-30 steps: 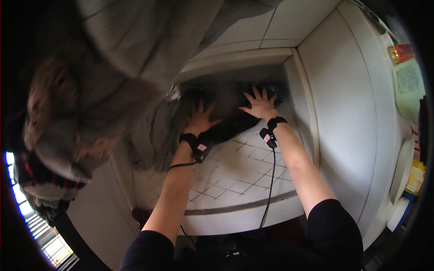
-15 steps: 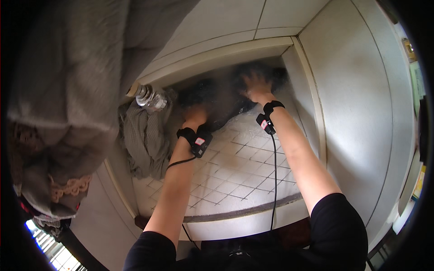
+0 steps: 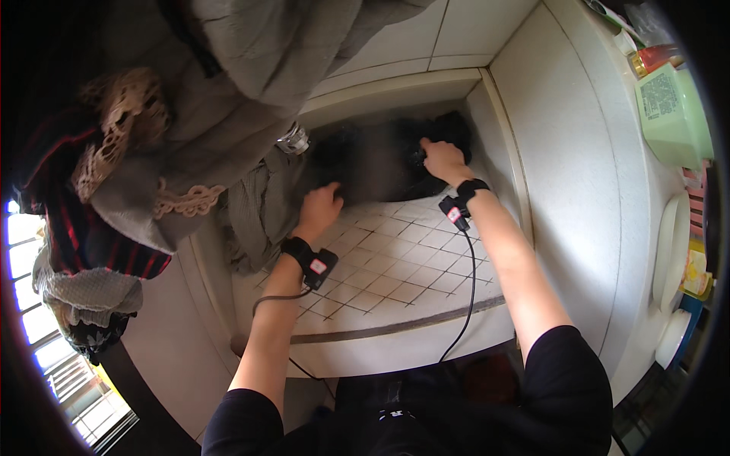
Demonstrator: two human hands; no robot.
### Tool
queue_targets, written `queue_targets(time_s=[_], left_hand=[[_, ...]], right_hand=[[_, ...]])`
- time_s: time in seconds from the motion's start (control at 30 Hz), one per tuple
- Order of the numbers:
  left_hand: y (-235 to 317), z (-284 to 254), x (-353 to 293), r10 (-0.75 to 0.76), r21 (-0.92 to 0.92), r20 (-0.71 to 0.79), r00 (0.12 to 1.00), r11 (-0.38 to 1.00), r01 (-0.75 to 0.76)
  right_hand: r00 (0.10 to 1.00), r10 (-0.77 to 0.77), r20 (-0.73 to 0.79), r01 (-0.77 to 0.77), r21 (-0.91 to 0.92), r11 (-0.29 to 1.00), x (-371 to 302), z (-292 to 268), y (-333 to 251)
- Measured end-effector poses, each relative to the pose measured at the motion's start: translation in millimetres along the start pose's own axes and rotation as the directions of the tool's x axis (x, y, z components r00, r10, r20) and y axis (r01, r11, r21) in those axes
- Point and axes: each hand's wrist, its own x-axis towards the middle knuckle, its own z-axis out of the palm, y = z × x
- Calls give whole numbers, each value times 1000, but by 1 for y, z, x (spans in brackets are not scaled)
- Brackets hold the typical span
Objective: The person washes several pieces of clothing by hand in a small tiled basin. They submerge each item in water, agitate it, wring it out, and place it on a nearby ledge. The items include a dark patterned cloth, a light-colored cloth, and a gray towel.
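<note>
Both my hands are at a dark wet cloth (image 3: 372, 152) lying bunched at the far end of a white basin (image 3: 380, 277), whose sloping bottom is scored with a diamond grid. My right hand (image 3: 445, 161) closes its curled fingers on the cloth's right part. At the cloth's near left edge, my left hand (image 3: 321, 210) is also closed, fingers curled in against the dark fabric. The middle of the cloth looks blurred. To the left of it a grey ribbed cloth (image 3: 258, 205) lies heaped against the basin wall. Each wrist wears a black strap with a small cabled box.
A metal tap (image 3: 293, 139) juts in above the grey cloth. Grey garments with lace trim (image 3: 190, 199) hang down at the upper left, partly covering the basin. Pale tiled walls (image 3: 563, 152) enclose it. A light green container (image 3: 673, 114) and other bottles stand along the right.
My spread right hand has curled its fingers onto the dark cloth. The left hand has come nearer and now shows clearly. The view has shifted, bringing more hanging garments into sight.
</note>
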Motion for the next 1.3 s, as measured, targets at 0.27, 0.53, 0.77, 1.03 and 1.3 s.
queue_targets(time_s=[0.27, 0.53, 0.77, 1.03, 1.3], left_hand=[[15, -66, 7, -195, -638, 58, 979, 747, 187], [34, 34, 35, -149, 232, 118, 982, 965, 119], [8, 87, 80, 27, 154, 103, 994, 987, -42], [16, 85, 98, -53, 220, -32, 998, 974, 58], [19, 47, 71, -246, 69, 79, 966, 968, 241]], right_hand=[[829, 232, -508, -131, 228, 965, -46, -73, 15], [998, 20, 61, -17, -49, 999, -14, -12, 0], [954, 111, 278, -60, -183, 981, 34, 29, 7], [997, 69, 43, -57, -226, 972, 60, 31, 10], [998, 52, 19, -50, -113, 992, 52, 15, 15]])
